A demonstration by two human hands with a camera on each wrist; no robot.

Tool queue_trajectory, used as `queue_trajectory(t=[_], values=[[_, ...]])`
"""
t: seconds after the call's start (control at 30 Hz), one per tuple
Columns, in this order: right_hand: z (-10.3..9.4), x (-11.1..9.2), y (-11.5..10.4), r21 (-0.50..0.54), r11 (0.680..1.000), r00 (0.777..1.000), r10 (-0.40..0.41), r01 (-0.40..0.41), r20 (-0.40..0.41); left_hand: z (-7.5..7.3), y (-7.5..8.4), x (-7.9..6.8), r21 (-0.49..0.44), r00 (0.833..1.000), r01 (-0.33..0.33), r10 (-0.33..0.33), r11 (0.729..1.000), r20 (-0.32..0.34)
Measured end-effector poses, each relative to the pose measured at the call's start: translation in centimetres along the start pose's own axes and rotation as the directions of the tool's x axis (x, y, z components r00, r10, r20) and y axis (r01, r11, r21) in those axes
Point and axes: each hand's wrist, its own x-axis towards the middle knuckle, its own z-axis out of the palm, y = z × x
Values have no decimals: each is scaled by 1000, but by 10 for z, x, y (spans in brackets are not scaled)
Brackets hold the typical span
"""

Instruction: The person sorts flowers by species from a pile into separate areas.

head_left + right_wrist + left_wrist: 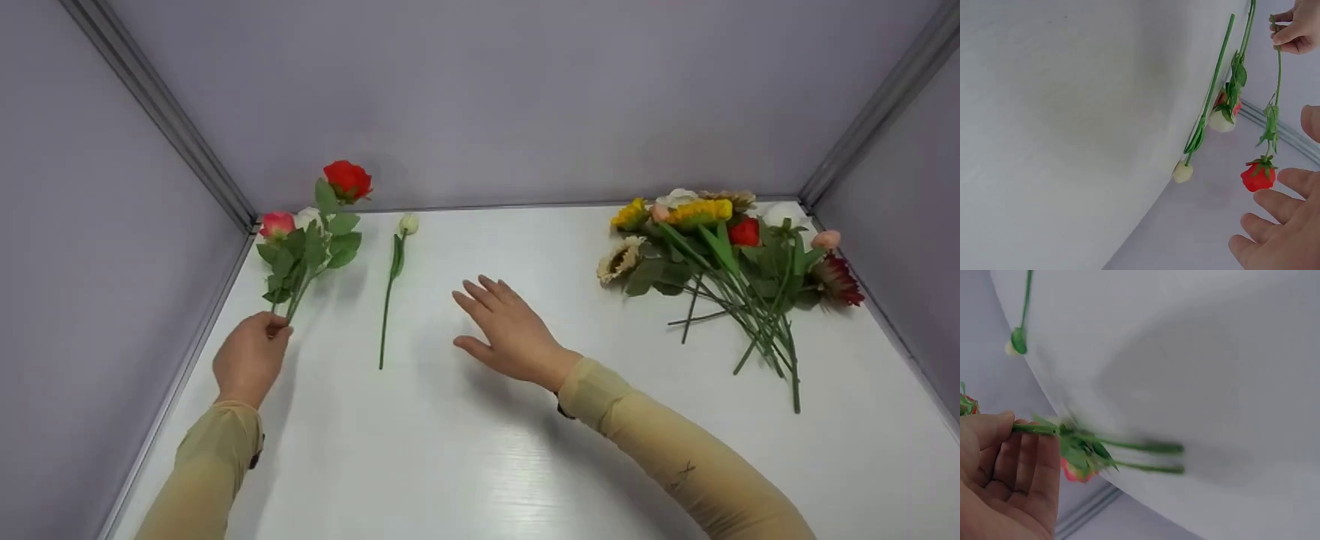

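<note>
Red rose (348, 180): above the left side of the table (420, 450), stem pinched by left hand (250, 361); bloom cut off in left wrist view. White rose (308, 218): partly hidden behind leaves (315, 246). Right hand (514, 336): fingers straight, apart; cropped in right wrist view. Flower pile (761, 285): stems overlapping, count unclear.

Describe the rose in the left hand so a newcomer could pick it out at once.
Look to the left side of the white table, where the left hand pinches a green stem. Follow that stem past its leaves to the red rose. It is red and held up off the table, whereas the pink flower and the white flower near it lie there.
</note>
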Motion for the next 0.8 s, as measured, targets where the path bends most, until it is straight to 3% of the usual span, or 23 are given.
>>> queue_trajectory(t=[0.13,0.3,0.5,0.8], values=[[4,10,-14,-121,991,996,-46,55,71,-7,-22,5,131,998,-23,31,991,-56],[13,24,-28,-179,981,988,-54,81,146,0,-33,11,205,994,-43,63,978,-93],[26,36,-40,-183,980,981,-44,79,189,11,-36,12,201,996,-49,62,978,-59],[42,54,-64,-153,984,960,-48,93,276,17,-38,15,155,999,-20,13,988,46]])
